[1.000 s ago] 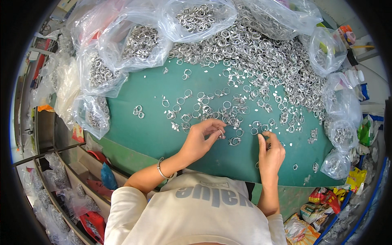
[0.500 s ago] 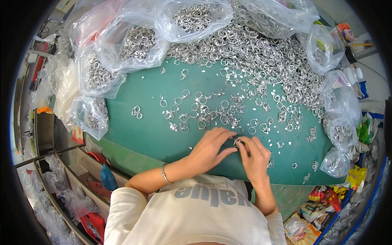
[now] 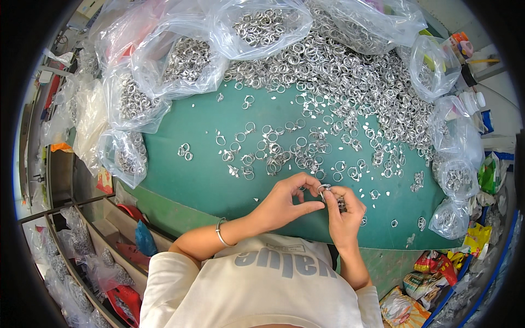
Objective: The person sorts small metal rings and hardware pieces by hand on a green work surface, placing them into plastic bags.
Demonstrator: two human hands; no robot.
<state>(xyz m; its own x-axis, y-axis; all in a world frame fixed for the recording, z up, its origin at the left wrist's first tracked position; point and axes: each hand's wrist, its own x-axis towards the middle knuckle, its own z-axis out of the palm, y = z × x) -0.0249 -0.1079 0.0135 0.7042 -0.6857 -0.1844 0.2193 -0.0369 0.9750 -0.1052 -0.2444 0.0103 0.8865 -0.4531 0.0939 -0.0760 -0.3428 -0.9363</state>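
Over the near edge of the green tabletop my two hands meet at a small silver ring (image 3: pixel 326 188). My right hand (image 3: pixel 344 214) is closed, pinching this ring at its fingertips, and more silver rings (image 3: pixel 342 204) show in its curled fingers. From the other side, my left hand (image 3: pixel 284 203) reaches in with bent fingers, its fingertips at the same ring and its thumb just below. Whether the left thumb presses on the ring is hard to see. Beyond the hands lies a loose scatter of silver rings (image 3: pixel 303 147), with small pale flakes among them.
A large heap of silver rings (image 3: pixel 350 71) covers the far right of the green table (image 3: pixel 191 175). Clear plastic bags of rings, such as a far one (image 3: pixel 188 60) and a left one (image 3: pixel 123 156), line the edges. Left of me stand open drawers (image 3: pixel 104 218); colourful packets (image 3: pixel 437 265) lie at right.
My right hand has turned, and several rings in its fingers now show. Both hands have drawn closer around the ring at the fingertips. The scattered rings lie much as before.
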